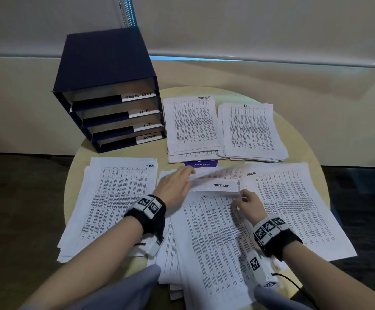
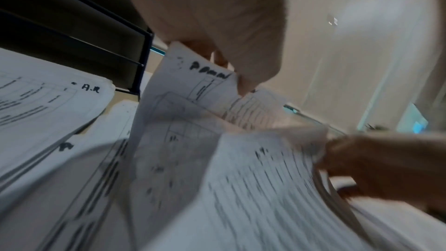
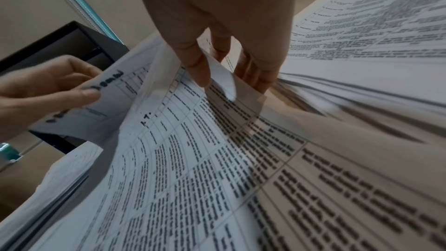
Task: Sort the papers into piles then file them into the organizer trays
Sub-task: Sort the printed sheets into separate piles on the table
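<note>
A loose stack of printed papers (image 1: 208, 247) lies at the table's near middle, its exposed sheet marked I.T. (image 3: 169, 140). My left hand (image 1: 183, 179) pinches the top corner of a lifted sheet marked ADMIN (image 2: 193, 87). My right hand (image 1: 241, 198) pinches the right corner of a raised sheet marked TASK LIST (image 1: 221, 186) between thumb and fingers (image 3: 200, 68). Both sheets are bent up off the stack. The dark blue organizer (image 1: 106, 70) stands at the back left, its trays labelled TASK LIST, H.R., I.T. and ADMIN.
Sorted piles lie around the stack: a TASK LIST pile (image 1: 193, 128) and an I.T. pile (image 1: 251, 130) at the back, an H.R. pile (image 1: 114, 198) at the left, another pile (image 1: 294, 209) at the right. A purple sticker (image 1: 201, 164) shows on the round table (image 1: 298, 139).
</note>
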Motion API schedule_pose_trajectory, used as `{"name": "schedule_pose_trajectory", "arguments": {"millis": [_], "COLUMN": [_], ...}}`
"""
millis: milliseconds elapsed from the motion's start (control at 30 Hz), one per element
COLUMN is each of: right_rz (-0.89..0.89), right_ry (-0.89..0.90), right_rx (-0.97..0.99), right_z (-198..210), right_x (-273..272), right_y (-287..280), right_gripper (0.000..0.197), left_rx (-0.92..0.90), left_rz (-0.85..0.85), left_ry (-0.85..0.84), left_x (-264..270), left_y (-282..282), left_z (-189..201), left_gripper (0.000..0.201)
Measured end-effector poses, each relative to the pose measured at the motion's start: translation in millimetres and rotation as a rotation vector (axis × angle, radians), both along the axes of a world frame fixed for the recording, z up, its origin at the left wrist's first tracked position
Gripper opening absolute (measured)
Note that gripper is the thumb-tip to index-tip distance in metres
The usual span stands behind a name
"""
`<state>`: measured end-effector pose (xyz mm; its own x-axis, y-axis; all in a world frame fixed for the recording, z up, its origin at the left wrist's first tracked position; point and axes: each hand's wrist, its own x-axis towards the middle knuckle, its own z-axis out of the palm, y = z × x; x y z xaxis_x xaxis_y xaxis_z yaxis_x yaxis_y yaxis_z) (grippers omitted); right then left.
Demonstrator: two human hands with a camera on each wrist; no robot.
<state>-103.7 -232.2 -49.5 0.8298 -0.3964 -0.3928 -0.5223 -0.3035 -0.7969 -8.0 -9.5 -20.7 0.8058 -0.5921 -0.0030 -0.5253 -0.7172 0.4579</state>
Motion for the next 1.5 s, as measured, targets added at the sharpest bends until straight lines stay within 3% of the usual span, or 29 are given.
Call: {"name": "schedule_pose_trajectory", "arguments": {"millis": [167, 233, 333, 433, 567, 667, 767, 867, 967, 1067, 1267, 1500], "right_rz": [-0.052, -0.1, -0.195, -0.068, 0.152, 0.288, 0.185, -0.062, -0.273, -0.414, -0.484, -0.409], "right_ry": [-0.028, -0.036, -0.01, 0.224, 0.511, 0.577, 0.436, 0.224, 0.057, -0.043, -0.092, -0.116], "right_rx": [-0.013, 0.073, 0.218, 0.286, 0.189, 0.135, 0.261, 0.313, 0.275, 0.165, -0.216, -0.242], "right_z": [18, 25, 32, 25, 1, -2, 2, 5, 22, 41, 68, 74], "right_x": [-2, -3, -10, -23, -40, -51, -56, -49, -30, 5, 85, 180], "right_y": [-1, -3, -6, -6, -17, -28, -34, -44, -57, -88, -155, -176], "right_gripper": [0.014, 0.008, 0.013, 0.036, 0.067, 0.053, 0.024, 0.031, 0.013, 0.026, 0.026, 0.034], "left_rx": [-0.049, -0.141, -0.239, -0.254, -0.233, -0.207, -0.204, -0.222, -0.233, -0.197, -0.176, -0.123], "left_rz": [0.289, 0.39, 0.475, 0.501, 0.511, 0.522, 0.51, 0.503, 0.495, 0.497, 0.539, 0.508], "left_ry": [0.222, 0.294, 0.36, 0.417, 0.479, 0.492, 0.454, 0.415, 0.439, 0.503, 0.548, 0.475], "left_x": [41, 46, 44, 41, 33, 25, 19, 18, 17, 13, 9, 13], "left_y": [2, 4, 9, 14, 19, 16, 14, 16, 18, 17, 12, 14], "left_z": [10, 7, 5, 2, -3, 2, 8, 6, 3, 1, -12, -27], "left_gripper": [0.013, 0.01, 0.025, 0.047, 0.054, 0.061, 0.06, 0.057, 0.053, 0.063, 0.069, 0.073]}}
